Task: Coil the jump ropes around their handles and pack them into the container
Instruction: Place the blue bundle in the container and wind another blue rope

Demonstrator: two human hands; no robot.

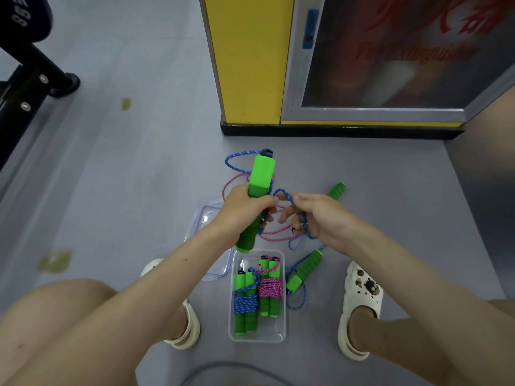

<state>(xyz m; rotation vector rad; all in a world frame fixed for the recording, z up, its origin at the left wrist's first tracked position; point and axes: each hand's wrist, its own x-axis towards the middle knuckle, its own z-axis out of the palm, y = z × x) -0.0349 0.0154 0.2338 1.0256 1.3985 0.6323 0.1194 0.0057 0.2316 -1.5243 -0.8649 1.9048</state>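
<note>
The left hand has its grip clamped round a green foam handle. The right hand pinches that handle's loose blue braided cord. The cord crosses a slack pink cord on the grey floor, and I reckon winding could snag it. The clear plastic container holds two wound bundles, one blue-wrapped bundle and one pink-wrapped bundle. Two more handles lie outside it, a far handle and a near handle.

Grey floor with two yellowish stains, yellow pillar on black plinth at back, glass-fronted cabinet with red lettering beside it, black bolted frame far left.
</note>
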